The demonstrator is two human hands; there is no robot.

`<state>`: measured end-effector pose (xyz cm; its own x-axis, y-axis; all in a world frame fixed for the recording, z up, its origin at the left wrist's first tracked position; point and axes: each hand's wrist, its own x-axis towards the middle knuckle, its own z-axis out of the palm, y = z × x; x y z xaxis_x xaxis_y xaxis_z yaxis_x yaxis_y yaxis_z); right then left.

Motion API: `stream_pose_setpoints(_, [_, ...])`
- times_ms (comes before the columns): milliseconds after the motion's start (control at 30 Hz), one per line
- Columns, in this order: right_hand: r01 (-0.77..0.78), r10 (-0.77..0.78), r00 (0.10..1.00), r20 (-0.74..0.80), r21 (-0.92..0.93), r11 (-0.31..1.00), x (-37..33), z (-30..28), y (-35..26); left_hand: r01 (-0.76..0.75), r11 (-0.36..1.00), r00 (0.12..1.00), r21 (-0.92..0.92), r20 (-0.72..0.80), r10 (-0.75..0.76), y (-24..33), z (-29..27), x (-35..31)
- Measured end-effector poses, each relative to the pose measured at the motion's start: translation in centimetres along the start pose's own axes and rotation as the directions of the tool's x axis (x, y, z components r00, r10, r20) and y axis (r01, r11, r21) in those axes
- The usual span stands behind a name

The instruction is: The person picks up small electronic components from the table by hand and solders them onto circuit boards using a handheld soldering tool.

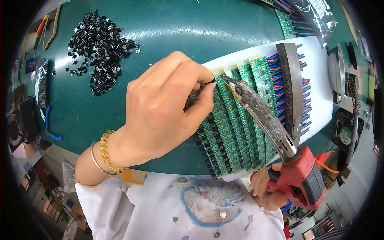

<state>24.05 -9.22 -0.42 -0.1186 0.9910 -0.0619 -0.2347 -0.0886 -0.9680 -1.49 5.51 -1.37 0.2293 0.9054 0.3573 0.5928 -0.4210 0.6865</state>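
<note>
My left hand [160,104] is closed in a pinch at the left edge of the green circuit boards [238,132]. Between its thumb and forefinger shows a small black connector [209,82], mostly covered by the fingers. My right hand [266,188] grips the handle of a red soldering gun [302,176]. Its tip reaches the upper end of the leftmost board strip, close to my left fingertips. The boards overlap in slanting rows, and several black connectors [208,150] line their lower left edge. Coloured wires [276,82] leave the boards on the right, beneath a grey metal bar [291,88].
A heap of loose black connectors [100,54] lies at the left on the green table [168,24]. White foam [320,104] is under the boards. A metal dish [337,74] and a small fan [345,134] stand at right; plastic-bagged wired boards [286,24] lie at the back.
</note>
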Motion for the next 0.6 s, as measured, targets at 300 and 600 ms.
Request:
stream_pose_setpoints(300, [-0.03,0.024,0.942,0.335,0.014,0.999,0.1,-3.8,1.0,-0.008,1.0,1.0,0.01,0.009,0.008,0.3,0.1,0.1])
stream_pose_setpoints(600, [-0.148,0.182,0.963,0.199,-0.175,0.973,0.4,-2.9,-0.8,-0.012,1.0,1.0,0.023,0.009,0.012,0.2,0.2,0.2])
